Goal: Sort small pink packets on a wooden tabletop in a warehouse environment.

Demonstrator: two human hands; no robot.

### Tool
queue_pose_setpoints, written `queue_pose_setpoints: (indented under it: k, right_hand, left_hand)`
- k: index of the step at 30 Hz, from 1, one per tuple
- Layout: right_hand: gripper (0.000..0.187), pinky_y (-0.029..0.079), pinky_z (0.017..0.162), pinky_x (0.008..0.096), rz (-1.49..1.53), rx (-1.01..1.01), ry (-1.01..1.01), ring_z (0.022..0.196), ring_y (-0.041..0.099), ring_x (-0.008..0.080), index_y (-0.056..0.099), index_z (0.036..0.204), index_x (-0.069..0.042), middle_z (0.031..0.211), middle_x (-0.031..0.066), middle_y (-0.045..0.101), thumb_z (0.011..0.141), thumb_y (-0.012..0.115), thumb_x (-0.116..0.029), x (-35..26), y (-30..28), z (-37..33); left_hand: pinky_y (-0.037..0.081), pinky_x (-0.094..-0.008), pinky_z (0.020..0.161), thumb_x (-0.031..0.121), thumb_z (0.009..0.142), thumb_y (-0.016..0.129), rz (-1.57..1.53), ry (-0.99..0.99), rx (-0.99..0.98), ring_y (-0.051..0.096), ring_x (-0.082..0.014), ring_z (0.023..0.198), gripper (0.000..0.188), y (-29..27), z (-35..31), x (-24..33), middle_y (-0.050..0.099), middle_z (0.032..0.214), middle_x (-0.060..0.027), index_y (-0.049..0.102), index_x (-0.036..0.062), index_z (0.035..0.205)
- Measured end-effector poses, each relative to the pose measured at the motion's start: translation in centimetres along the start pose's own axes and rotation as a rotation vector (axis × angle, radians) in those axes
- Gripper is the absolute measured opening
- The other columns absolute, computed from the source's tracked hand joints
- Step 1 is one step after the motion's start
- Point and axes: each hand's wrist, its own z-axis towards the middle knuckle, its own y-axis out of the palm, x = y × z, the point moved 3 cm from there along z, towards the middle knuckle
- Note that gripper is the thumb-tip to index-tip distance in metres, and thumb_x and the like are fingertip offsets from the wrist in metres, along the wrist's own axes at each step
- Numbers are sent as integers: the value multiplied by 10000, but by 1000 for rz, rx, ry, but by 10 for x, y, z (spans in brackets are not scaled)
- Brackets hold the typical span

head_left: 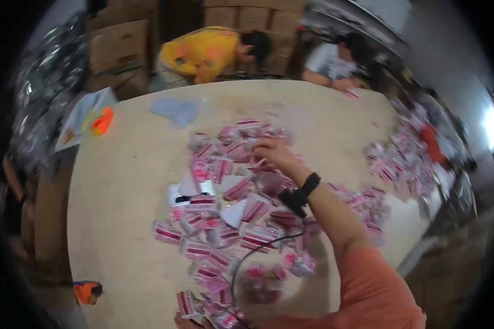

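Note:
My right hand (273,154) reaches across the table to the far part of a heap of small clear plastic packets with pink-and-white contents (237,189). Its fingers are bent down and pinched on a packet, which they partly hide. A black strap with a small black device (299,197) is on the right wrist, and a dark cable runs from it. At the lower edge, only the fingers of my left hand (189,322) show. They are curled around packets (187,305) at the heap's near end; the rest of this hand is out of the picture.
More packets (403,156) are piled at the table's right side. A blue cloth (175,111) and an orange tape dispenser (102,122) lie at far left; another orange dispenser (86,291) is near left. Two people (203,54) (335,63) are beyond the far edge, before cardboard boxes.

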Motion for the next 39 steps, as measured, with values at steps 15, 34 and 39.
queue_pose_setpoints:
  k: [15,34,39]
  right_hand:
    - [440,452,715,302,-119,1160,447,874,554,162,542,1210,-23,1011,76,601,819,576,-223,183,-276,-524]
    - [539,389,844,302,370,825,143,1006,472,184,363,1304,6,1101,107,505,848,568,-196,128,-1,-346]
    - [447,431,824,340,661,840,63,985,527,195,424,1224,17,1050,108,555,849,566,-180,14,-12,-333]
  left_hand:
    - [227,-490,1056,217,852,565,-69,168,362,335,-424,1218,588,57,-28,-54,380,1294,-266,313,-53,1309]
    - [230,-427,1072,-3,789,501,-786,67,250,351,-348,1225,535,54,-34,-77,352,1320,-226,349,-55,1300]
    - [225,-424,1077,66,781,563,-431,224,236,312,-344,1283,599,29,-53,-48,340,1361,-212,338,-44,1326]
